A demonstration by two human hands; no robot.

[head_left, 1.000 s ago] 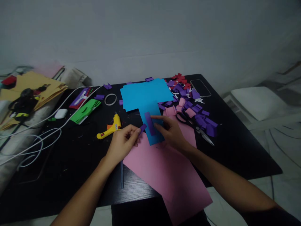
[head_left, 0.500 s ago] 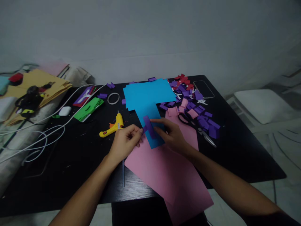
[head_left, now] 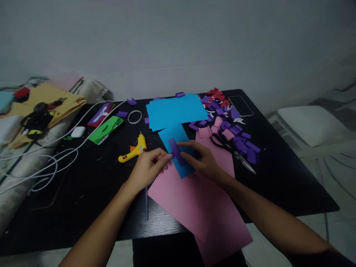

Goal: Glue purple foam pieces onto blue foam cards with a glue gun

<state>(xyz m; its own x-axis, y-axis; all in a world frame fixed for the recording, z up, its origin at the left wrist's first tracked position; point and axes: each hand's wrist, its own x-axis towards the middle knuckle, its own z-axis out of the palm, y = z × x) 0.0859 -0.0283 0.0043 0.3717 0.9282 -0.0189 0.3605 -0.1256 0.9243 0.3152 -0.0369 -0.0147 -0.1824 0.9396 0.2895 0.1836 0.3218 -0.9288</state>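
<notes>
A small folded purple paper piece (head_left: 177,152) is over a blue paper strip (head_left: 182,139), which overlaps pink paper (head_left: 191,200). My left hand (head_left: 150,165) pinches the left side of the purple piece between thumb and fingertips. From the right, my right hand (head_left: 200,158) has its thumb and index finger at the purple piece's right edge, closed around it. Larger blue sheets (head_left: 176,109) lie just behind the strip.
A yellow glue gun (head_left: 133,149) lies left of my hands, a glue stick (head_left: 146,204) nearer the front. Black scissors (head_left: 236,154) and many purple scraps (head_left: 241,142) are on the right. White cables (head_left: 55,163) cross the left.
The blue strip has turned slightly and its near end has shifted a little toward me. The purple piece lies flatter, and my right thumb has moved slightly left against it.
</notes>
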